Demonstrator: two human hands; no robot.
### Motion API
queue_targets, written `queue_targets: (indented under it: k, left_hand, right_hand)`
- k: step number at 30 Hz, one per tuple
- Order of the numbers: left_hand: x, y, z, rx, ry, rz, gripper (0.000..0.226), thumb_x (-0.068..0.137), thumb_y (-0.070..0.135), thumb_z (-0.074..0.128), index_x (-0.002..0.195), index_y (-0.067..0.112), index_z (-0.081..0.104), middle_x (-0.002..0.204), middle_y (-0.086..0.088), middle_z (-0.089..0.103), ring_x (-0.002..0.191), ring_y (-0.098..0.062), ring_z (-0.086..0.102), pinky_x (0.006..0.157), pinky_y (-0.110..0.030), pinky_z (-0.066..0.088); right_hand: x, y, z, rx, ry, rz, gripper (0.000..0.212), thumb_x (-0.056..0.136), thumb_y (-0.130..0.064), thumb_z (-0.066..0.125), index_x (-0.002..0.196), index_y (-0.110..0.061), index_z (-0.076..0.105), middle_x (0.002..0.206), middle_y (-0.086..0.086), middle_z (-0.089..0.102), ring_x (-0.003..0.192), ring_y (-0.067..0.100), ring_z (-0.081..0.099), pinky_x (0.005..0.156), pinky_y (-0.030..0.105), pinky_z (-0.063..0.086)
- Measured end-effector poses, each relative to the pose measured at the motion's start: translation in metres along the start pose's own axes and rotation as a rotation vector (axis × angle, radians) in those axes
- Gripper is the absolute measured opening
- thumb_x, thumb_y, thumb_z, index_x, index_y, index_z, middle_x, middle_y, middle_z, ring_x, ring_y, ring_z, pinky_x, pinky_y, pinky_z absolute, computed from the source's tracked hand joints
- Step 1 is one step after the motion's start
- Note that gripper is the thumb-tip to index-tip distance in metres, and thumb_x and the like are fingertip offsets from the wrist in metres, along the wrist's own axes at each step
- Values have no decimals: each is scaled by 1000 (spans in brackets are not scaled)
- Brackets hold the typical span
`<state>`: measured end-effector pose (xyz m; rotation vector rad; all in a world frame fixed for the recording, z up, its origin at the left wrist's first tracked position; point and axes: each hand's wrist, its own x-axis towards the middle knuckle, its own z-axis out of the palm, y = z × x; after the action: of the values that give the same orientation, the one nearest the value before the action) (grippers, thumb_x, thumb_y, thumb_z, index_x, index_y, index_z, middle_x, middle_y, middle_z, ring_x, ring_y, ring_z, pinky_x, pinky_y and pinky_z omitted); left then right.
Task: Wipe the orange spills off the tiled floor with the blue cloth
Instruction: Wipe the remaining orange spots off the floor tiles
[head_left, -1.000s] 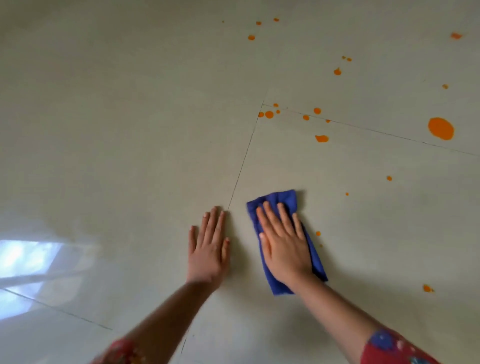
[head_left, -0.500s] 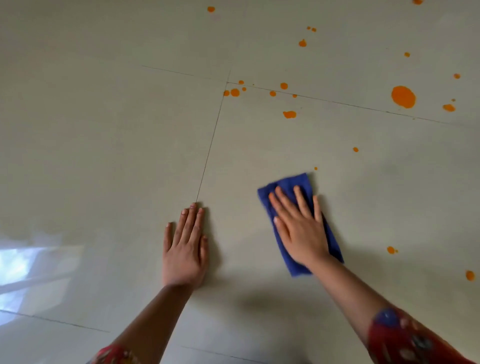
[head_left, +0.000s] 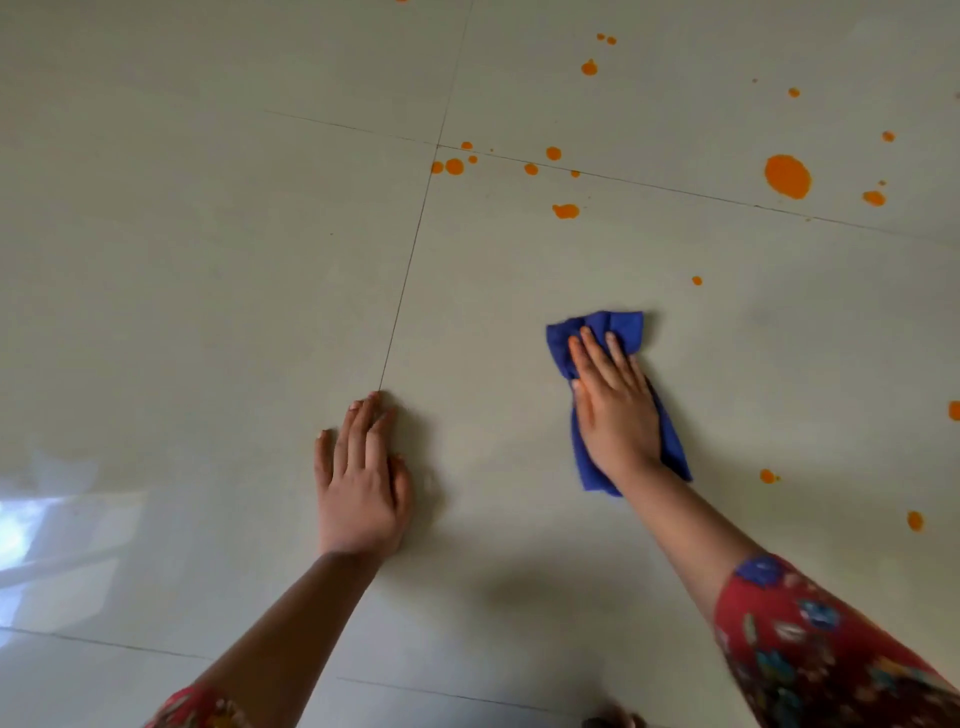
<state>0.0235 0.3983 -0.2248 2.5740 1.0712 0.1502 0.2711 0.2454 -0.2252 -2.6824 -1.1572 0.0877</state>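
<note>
1. Right hand (head_left: 615, 410) is flat on the blue cloth (head_left: 621, 332), fingers (head_left: 589, 353) straight and spread, pressing it onto the tiled floor (head_left: 208, 260) right of centre frame.
2. The cloth is folded into a long strip: its top edge shows beyond the fingertips, its lower end pokes out under the wrist.
3. Left hand (head_left: 361, 478) lies palm down on bare tile at lower centre, fingers released and straight, holding nothing, tips at a grout line.
4. Orange spills (head_left: 787, 176) dot the upper right: a large round blob, smaller drops along the grout line near the tile corner, one blotch (head_left: 565, 210) above the cloth.
5. More drops (head_left: 766, 475) sit just right of the cloth's lower end and at the right edge.
6. Red patterned sleeve (head_left: 810, 649) at lower right; bright glare (head_left: 31, 519) on the tile at the left edge.
</note>
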Motion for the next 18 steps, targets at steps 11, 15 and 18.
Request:
queue_targets:
  k: [11, 15, 18]
  left_hand:
    - [35, 72, 29, 124, -218, 238, 74, 92, 65, 26, 155, 30, 5, 163, 6, -1, 150, -14, -3, 120, -41, 2]
    - [35, 71, 30, 146, -211, 256, 75, 92, 67, 25, 154, 31, 4, 163, 4, -1, 150, -16, -2, 120, -42, 3]
    - [34, 71, 30, 130, -210, 255, 75, 92, 67, 26, 154, 31, 4, 163, 4, -1, 150, -16, -2, 120, -43, 4]
  right_hand:
    - [36, 61, -16, -93, 2, 206, 58, 97, -49, 24, 151, -27, 32, 158, -5, 29, 147, 25, 25, 116, 48, 23]
    - [51, 13, 0, -44, 0, -47, 53, 99, -37, 28, 148, -22, 40, 156, -2, 35, 145, 26, 30, 116, 45, 27]
    - [-4, 26, -2, -20, -34, -230, 46, 101, -27, 35, 146, -19, 43, 154, -2, 37, 145, 22, 30, 116, 37, 25]
